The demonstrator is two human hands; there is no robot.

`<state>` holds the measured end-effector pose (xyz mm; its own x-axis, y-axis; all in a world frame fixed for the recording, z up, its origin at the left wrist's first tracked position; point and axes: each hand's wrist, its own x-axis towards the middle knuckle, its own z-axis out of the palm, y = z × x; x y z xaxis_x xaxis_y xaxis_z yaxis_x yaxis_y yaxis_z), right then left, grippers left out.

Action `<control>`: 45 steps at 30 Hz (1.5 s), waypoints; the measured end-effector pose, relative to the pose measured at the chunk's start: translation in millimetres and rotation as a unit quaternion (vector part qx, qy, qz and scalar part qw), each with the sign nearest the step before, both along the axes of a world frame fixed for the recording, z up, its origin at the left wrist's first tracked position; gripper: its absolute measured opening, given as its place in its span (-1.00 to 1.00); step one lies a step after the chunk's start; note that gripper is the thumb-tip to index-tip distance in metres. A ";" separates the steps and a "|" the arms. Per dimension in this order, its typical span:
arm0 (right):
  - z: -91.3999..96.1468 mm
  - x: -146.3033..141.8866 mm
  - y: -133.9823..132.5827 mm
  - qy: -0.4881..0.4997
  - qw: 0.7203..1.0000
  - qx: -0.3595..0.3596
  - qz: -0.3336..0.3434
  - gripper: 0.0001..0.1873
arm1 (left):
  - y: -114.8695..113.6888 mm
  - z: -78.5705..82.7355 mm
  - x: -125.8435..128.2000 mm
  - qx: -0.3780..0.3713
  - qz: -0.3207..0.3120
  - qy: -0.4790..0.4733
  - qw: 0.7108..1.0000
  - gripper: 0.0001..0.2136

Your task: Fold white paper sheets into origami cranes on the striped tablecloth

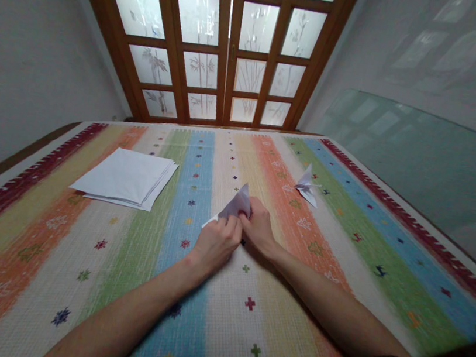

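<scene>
Near the middle of the table, a small piece of folded white paper (237,202) is pinched between my two hands. My left hand (218,239) grips its lower left part, fingers curled and knuckles up. On the other side my right hand (258,225) has thumb and fingers closed on the paper's right edge. A pointed corner stands up above the fingers, and a white tip sticks out to the left. The fingers hide the lower part of the paper. Off to the right lies a folded paper crane (306,186) with pointed wings.
A stack of white paper sheets (125,177) lies at the left, its edges uneven. A striped, patterned cloth (128,263) covers the table. Beyond the far edge stand wooden doors with glass panes (197,72). A glass sheet (423,151) leans along the right wall.
</scene>
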<state>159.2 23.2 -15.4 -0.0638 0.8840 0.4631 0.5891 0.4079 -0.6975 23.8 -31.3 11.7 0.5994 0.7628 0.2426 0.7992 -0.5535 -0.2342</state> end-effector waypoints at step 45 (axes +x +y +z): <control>-27.7 35.8 -6.0 -0.222 0.933 0.037 0.279 -0.45 | 3.5 -6.8 -28.3 -0.207 -0.072 -0.088 0.972 -0.73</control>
